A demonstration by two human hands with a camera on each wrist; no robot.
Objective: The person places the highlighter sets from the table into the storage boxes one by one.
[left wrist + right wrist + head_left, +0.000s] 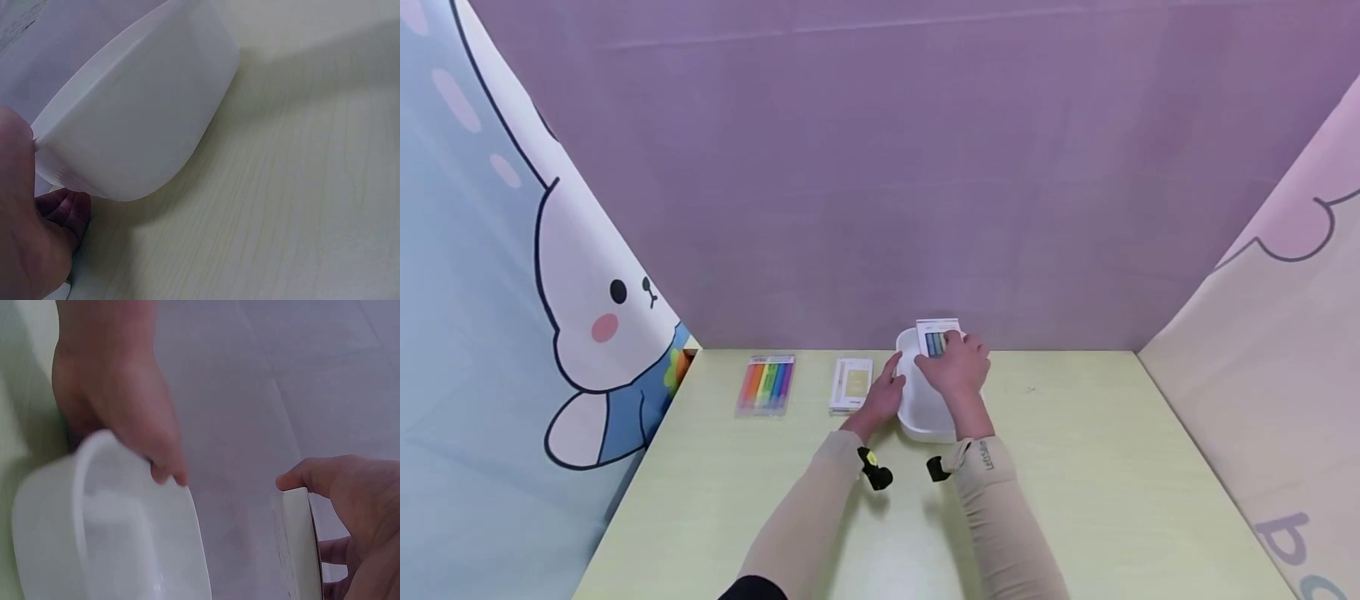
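A white plastic tub (923, 419) stands on the table near its back edge. My left hand (883, 398) grips the tub's left side; in the left wrist view the thumb lies at the rim and curled fingers lie against the outer wall (137, 119). Over the back of the tub, my right hand (958, 367) holds a flat white box (936, 323) whose front shows a row of coloured sticks. From the right wrist camera, thumb and fingers pinch this box (299, 544) by its edges, apart from the tub's rim. Their exact kind is too small to tell.
Left of the tub lies a white box with a yellowish panel (852, 385), perhaps stacked on another. Farther left is a clear pack of rainbow-coloured pens (766, 386). A purple cloth (880, 183) hangs behind the pale table (1075, 467), with printed cloths at both sides.
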